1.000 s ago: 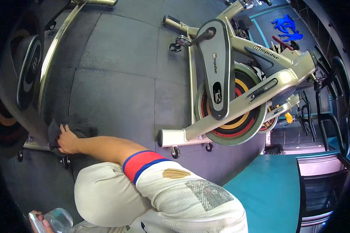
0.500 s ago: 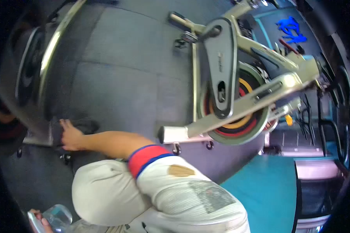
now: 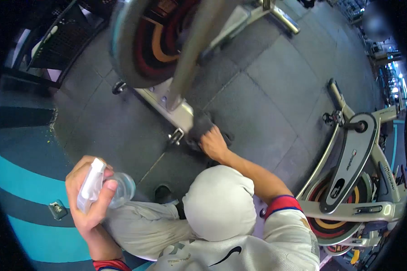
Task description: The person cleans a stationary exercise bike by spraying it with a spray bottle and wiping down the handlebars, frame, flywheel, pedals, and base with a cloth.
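Low on the left, my left hand grips a clear spray bottle by its white trigger head. The bottle lies tilted, pointing right, above my bent leg. My right hand is closed on a dark cloth, near the floor. That cloth touches the end of the pale metal foot bar of an exercise bike. Part of the cloth hangs beyond my fingers, and my palm is hidden.
The near bike's flywheel rises ahead. Another exercise bike stands at right. Dark rubber tiles cover the floor, with teal stripes at left. A small floor box lies there. My knee is between my arms.
My view has swung left, bringing the near bike toward the middle. My left hand has come farther into view with the spray bottle. My right hand stays low with the cloth by the foot bar.
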The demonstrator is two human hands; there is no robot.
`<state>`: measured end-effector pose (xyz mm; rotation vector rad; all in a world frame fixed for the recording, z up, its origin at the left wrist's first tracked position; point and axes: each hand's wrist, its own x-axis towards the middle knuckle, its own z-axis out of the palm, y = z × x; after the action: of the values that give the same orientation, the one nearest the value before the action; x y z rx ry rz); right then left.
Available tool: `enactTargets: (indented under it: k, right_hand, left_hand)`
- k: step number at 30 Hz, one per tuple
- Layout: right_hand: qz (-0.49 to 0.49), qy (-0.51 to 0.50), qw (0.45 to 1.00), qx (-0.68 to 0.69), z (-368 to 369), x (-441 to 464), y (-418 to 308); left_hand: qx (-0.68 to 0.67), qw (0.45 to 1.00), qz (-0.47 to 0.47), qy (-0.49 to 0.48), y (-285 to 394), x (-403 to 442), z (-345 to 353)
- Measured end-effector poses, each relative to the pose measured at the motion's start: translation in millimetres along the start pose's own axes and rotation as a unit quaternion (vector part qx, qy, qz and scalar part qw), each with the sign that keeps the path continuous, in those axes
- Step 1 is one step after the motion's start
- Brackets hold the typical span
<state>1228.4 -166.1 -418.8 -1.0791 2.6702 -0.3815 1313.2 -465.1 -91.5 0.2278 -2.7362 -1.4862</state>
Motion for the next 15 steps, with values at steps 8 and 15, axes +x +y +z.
enactTargets:
  k: [8,15]
  right_hand:
    - [0.412,0.213,0.623,0.629,-20,128,0]
    - [0.183,0.302,0.771,0.530,-60,124,-58]
  left_hand:
    - [-0.008,0.999,0.037,-0.003,-5,7,2]
    - [-0.030,0.998,0.058,-0.014,-14,2,-5]
